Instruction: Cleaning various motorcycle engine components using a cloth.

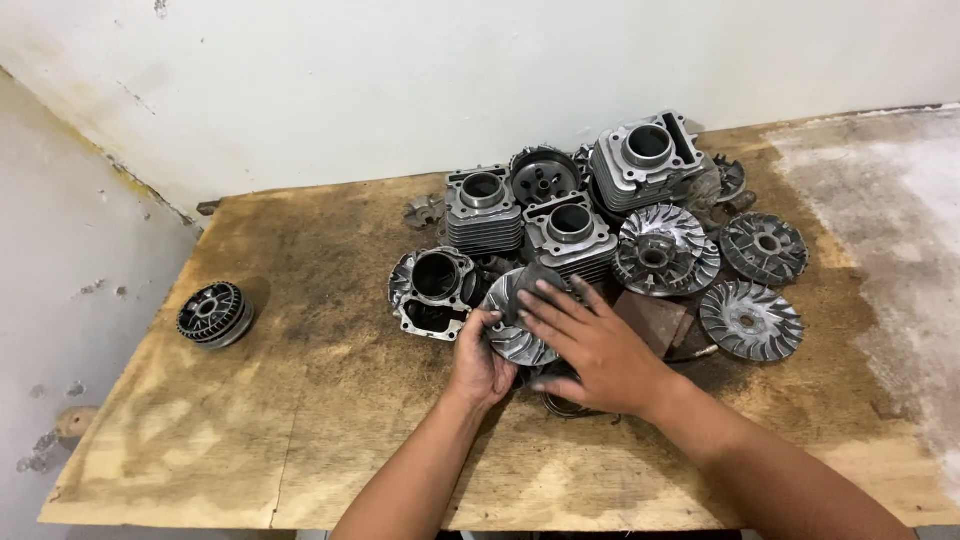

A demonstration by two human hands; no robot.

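My left hand [480, 362] grips the lower left edge of a round finned metal pulley disc [510, 322], tilted up near the middle of the wooden tabletop [300, 400]. My right hand [592, 345] lies flat across the disc's right side, fingers spread and pointing up-left, pressing a small dark pad [540, 277] against it. Under my right palm a dark ring-shaped part [562, 402] lies partly hidden.
A heap of engine parts lies behind the hands: finned cylinder blocks [485, 210] [645, 160], a crankcase-like housing [432, 290], fan-bladed discs [665, 250] [750, 320] [765, 247], a brown block [655, 318]. A lone black ribbed round part [213, 313] lies far left. White walls border the back and left.
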